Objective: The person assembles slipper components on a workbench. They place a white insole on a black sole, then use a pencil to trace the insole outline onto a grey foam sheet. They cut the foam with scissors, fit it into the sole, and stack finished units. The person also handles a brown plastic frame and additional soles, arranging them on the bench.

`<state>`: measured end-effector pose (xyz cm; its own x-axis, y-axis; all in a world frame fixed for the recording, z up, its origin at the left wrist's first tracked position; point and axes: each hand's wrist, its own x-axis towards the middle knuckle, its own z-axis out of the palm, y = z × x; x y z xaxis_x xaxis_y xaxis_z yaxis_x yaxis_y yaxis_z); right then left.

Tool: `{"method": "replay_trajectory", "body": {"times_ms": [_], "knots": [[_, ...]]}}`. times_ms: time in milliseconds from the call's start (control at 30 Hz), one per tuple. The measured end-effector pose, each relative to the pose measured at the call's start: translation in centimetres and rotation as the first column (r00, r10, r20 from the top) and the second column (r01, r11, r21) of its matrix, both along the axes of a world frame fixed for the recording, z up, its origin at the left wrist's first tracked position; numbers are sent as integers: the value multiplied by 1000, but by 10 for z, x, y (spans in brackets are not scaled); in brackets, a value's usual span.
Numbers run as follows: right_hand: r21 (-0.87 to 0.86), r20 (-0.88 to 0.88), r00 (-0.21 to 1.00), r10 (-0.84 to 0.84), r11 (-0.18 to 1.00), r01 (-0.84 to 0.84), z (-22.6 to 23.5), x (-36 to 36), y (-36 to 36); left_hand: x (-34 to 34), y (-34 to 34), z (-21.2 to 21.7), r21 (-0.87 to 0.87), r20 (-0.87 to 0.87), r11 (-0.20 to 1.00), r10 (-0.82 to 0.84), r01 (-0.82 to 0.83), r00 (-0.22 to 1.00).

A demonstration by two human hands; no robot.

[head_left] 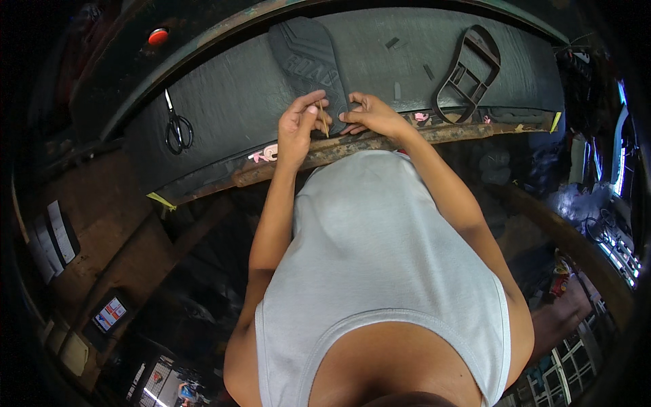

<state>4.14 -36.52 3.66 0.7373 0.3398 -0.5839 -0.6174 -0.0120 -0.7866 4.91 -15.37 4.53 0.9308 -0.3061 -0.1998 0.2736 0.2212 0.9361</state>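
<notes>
A dark grey, sole-shaped rubber piece [305, 51] with raised lettering and slanted ridges lies on the dark work surface, its narrower end toward me. My left hand [298, 125] is closed at the left of that end, a thin wooden stick [324, 121] held between its fingers and pointing down. On the opposite side, my right hand [371, 115] pinches the sole's near right edge between thumb and fingers. Exactly what lies under the right fingertips is hidden.
Black-handled scissors [178, 129] lie at the left. A sole-shaped metal cutting die [468, 74] is at the right, with small dark offcuts [397, 90] near it. A worn front rail [380, 142] edges the bench, and a red button [158, 36] sits at the back left.
</notes>
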Motion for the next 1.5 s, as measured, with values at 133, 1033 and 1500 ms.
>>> {"method": "replay_trajectory", "body": {"times_ms": [133, 1033, 1500], "knots": [[12, 16, 1000, -24, 1000, 23, 2, -3, 1, -1, -9, -6, 181, 379, 983, -36, -36, 925], [-28, 74, 992, -103, 994, 106, -3, -9, 7, 5, -25, 7, 591, 488, 798, -234, -121, 841], [91, 101, 992, -78, 993, 69, -9, -14, 2, 4, 7, -2, 297, 164, 892, 303, -340, 939]]}}
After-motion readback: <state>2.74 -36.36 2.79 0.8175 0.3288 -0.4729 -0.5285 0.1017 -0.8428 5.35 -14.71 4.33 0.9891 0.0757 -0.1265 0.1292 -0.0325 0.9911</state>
